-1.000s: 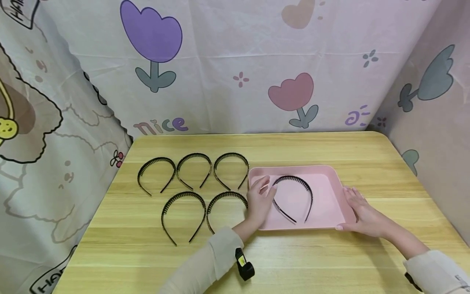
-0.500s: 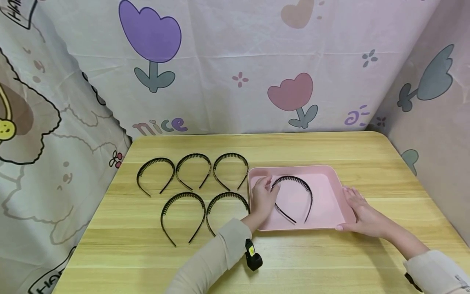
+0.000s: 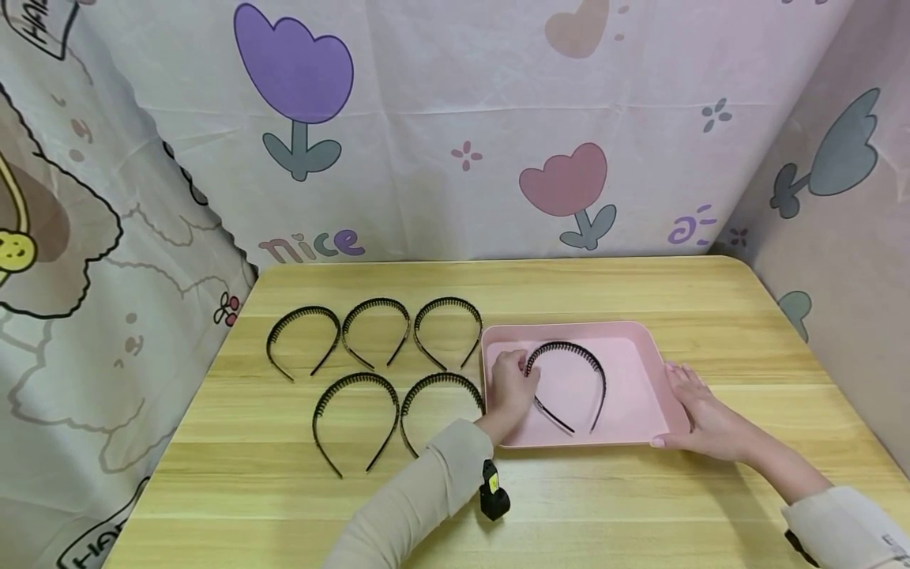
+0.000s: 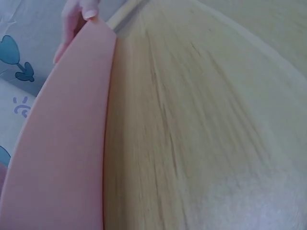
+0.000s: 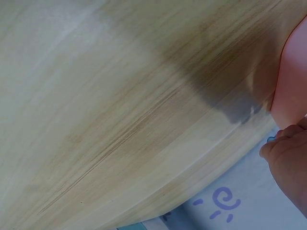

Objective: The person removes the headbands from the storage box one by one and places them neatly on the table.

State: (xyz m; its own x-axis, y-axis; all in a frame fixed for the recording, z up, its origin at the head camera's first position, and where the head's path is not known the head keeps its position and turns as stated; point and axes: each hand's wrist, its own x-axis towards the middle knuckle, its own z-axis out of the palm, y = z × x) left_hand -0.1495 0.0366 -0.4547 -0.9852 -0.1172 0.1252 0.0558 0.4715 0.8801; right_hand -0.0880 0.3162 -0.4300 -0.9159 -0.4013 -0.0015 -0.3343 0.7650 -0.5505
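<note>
In the head view, a pink tray (image 3: 633,411) lies on the wooden table, with a black toothed headband (image 3: 569,345) in it. My left hand (image 3: 512,391) reaches over the tray's left side and pinches the headband's left arm between thumb and fingers. At the tray's right end, my right hand (image 3: 711,419) holds the side, thumb at the near corner and fingers along the outer wall. The left wrist view shows the tray's near wall (image 4: 64,134) and the right hand (image 4: 79,19) at its far corner. In the right wrist view, the right hand (image 5: 290,165) is beside the tray's edge (image 5: 293,79).
Left of the tray lie several similar headbands: a back row, including one at its left end (image 3: 303,310), and a front row with two (image 3: 355,377). My left forearm partly covers the nearest one (image 3: 442,375). A patterned cloth (image 3: 426,158) hangs behind the table (image 3: 611,506).
My left hand has moved slightly right and its fingers have closed in on the headband's left arm. The right hand, tray and other headbands stay where they were.
</note>
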